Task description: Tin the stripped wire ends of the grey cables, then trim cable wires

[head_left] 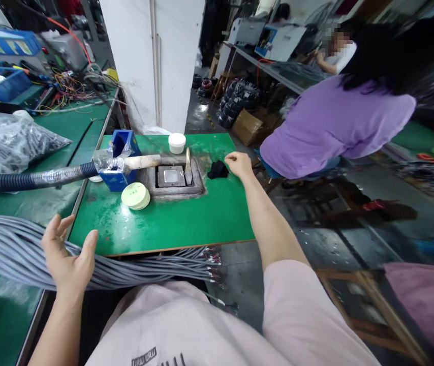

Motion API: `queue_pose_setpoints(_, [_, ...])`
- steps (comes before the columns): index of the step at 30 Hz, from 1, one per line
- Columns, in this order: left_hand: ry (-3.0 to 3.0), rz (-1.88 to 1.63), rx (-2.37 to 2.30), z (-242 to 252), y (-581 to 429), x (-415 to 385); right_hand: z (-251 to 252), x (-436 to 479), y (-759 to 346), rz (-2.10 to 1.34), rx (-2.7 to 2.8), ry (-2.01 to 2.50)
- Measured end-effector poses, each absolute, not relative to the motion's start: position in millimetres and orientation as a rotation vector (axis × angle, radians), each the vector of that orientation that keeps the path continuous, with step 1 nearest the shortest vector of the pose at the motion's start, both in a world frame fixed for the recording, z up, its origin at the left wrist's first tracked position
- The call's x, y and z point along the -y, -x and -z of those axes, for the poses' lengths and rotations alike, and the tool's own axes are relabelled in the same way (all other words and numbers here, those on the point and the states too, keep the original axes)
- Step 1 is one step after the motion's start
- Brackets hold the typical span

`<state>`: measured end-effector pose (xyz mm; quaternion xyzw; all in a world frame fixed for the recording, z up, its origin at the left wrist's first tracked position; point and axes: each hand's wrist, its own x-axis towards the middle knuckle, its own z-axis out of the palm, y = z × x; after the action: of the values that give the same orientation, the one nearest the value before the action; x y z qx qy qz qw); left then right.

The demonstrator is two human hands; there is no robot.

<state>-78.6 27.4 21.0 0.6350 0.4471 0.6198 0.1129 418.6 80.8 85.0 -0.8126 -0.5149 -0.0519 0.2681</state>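
Note:
My left hand (70,254) is open, thumb and fingers apart, over a thick bundle of grey cables (133,272). Whether it touches them I cannot tell. The cables run along the table's front edge, their stripped ends with thin coloured wires (213,262) pointing right. My right hand (240,165) is closed, fingertips pinched together, at the right edge of the green table (179,223). Anything in that pinch is too small to make out. Just left of it lies a crumpled black cloth (218,170). A square, shiny-topped solder pot (171,176) is set in the table, a flat scraper-like strip (188,168) leaning inside.
A taped hose (60,175) crosses a blue bin (120,178), its nozzle beside the pot. Round pale-yellow lid (135,195) and white tub (177,143) stand nearby. A white pillar (156,66) rises behind. A person in purple (327,122) sits close on the right.

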Motion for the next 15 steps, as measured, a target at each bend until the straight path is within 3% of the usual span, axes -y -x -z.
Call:
queue_pose_setpoints(9, [-1.841,-1.802,-1.312,-21,74,-22,-80,-70,-390,-0.012,1.635,2.188])
queue_pose_setpoints(13, [-1.846,-1.73,-1.321,-20,63,-18,-111,-16,-370,0.101,1.606,1.984])
queue_pose_setpoints(15, [-1.865,-1.666,-1.317,-18,57,-16,-117,29,-350,-0.091,1.604,1.851])
